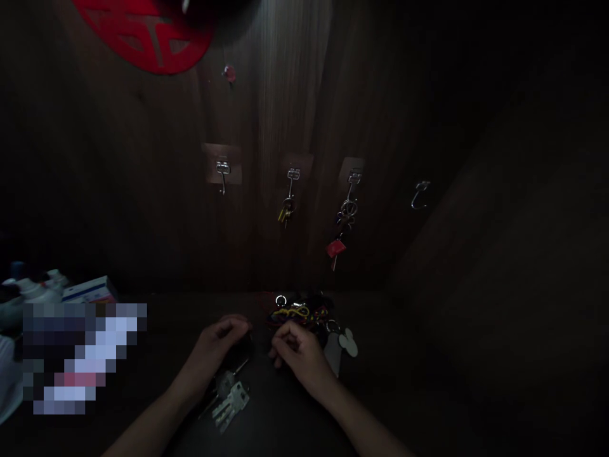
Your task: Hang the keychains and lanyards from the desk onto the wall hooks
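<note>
The red wall decoration (pixel 166 66) is cut off up top.

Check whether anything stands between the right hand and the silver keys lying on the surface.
Nothing visible does: from the right hand to the silver keys, lower left in view, only dark surface shows.

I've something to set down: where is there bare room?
Right of the pale tag, the dark surface looks bare, as between keys and right forearm. Crowded: cords behind the right hand; far left, around the box.
</note>
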`<act>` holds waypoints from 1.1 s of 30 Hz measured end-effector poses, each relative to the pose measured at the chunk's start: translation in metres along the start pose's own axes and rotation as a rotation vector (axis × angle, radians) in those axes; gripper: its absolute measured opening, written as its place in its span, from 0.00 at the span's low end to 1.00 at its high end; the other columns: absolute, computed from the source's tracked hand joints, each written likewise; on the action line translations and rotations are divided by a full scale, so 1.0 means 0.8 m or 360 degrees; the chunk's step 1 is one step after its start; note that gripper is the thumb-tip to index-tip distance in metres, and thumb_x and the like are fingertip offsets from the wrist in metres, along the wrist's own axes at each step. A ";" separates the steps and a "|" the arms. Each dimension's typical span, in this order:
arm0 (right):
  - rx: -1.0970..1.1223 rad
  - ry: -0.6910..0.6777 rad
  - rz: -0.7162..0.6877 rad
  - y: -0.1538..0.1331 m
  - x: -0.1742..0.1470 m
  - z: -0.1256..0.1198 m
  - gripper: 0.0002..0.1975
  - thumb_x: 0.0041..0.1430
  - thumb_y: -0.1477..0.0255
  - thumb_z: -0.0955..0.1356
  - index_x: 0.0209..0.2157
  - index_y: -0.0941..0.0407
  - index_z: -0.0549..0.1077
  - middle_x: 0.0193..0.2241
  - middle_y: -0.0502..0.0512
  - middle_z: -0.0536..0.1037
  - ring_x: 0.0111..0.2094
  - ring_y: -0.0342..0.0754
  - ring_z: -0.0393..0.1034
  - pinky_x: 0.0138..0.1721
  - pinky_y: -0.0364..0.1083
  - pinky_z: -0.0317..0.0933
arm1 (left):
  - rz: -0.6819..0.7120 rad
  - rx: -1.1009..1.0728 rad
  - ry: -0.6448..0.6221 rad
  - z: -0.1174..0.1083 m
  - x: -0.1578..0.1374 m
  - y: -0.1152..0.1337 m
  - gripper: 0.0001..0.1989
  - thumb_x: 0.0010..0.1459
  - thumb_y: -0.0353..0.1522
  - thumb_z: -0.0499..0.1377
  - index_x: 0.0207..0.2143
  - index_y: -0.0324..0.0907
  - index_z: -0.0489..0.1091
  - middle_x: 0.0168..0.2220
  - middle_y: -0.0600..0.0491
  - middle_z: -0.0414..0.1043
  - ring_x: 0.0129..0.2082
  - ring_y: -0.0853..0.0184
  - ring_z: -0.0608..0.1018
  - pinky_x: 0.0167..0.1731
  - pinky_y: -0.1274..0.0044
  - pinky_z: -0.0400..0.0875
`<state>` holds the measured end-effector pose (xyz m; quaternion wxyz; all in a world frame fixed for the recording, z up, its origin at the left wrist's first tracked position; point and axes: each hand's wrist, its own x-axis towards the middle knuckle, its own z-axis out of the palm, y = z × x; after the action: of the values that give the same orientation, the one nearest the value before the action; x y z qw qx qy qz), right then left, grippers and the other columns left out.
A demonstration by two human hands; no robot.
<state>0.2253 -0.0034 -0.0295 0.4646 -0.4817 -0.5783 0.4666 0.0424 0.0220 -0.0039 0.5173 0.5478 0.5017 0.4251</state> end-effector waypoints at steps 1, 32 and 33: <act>-0.0011 -0.0003 0.0002 0.000 0.000 0.000 0.11 0.55 0.63 0.66 0.27 0.56 0.66 0.21 0.48 0.74 0.19 0.40 0.67 0.23 0.40 0.59 | -0.0032 -0.0052 0.0006 -0.001 0.000 0.000 0.13 0.47 0.43 0.61 0.25 0.42 0.75 0.38 0.52 0.75 0.42 0.60 0.74 0.41 0.75 0.65; -0.0012 0.0021 0.0003 0.006 -0.003 -0.007 0.05 0.53 0.70 0.66 0.26 0.57 0.68 0.19 0.47 0.74 0.17 0.37 0.63 0.20 0.37 0.55 | 0.1338 0.0381 0.0229 0.038 0.103 0.238 0.11 0.54 0.39 0.58 0.30 0.41 0.74 0.30 0.54 0.77 0.33 0.66 0.77 0.33 0.77 0.69; -0.0037 0.0008 0.0002 0.007 -0.003 -0.008 0.05 0.53 0.71 0.66 0.27 0.57 0.68 0.19 0.47 0.74 0.17 0.37 0.63 0.20 0.37 0.55 | 0.1374 0.0439 0.0249 0.040 0.109 0.240 0.12 0.54 0.40 0.57 0.31 0.42 0.75 0.31 0.53 0.78 0.33 0.65 0.77 0.34 0.77 0.69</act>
<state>0.2323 -0.0045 -0.0343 0.4601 -0.4885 -0.5822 0.4590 0.1066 0.1115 0.1789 0.1756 0.7366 0.3169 0.5712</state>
